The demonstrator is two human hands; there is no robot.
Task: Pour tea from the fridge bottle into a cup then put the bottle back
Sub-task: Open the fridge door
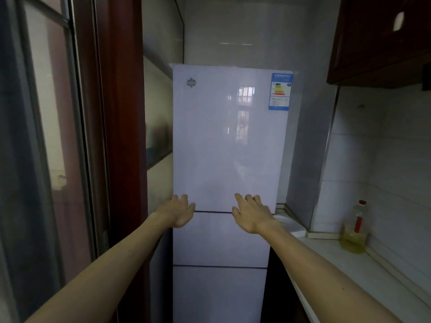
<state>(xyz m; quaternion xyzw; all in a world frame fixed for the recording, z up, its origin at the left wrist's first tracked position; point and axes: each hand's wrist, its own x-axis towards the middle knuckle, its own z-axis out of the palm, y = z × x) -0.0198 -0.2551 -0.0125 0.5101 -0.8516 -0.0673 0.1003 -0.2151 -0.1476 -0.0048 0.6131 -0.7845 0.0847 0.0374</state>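
The person stands before the white fridge (221,241), which is at twelve o'clock from them, with all its doors closed. I cannot see the tea bottle. Both bare arms reach to the lower edge of the upper door (210,148). The left hand (178,212) is at the door's lower left corner, fingers bent at the edge and thumb along the seam; I cannot tell if it really grips. The right hand (250,213) is relaxed and holds nothing, fingers spread towards the door near the seam.

On the door, at one o'clock, is a blue energy label (281,91). At three o'clock a pale counter (349,276) runs along the tiled wall, and a bottle with yellow liquid (353,229) and a red cap stands on it, well apart from the hands. Above it hangs a dark red cupboard (377,38). At nine o'clock a red-brown frame (121,113) stands close beside the fridge.
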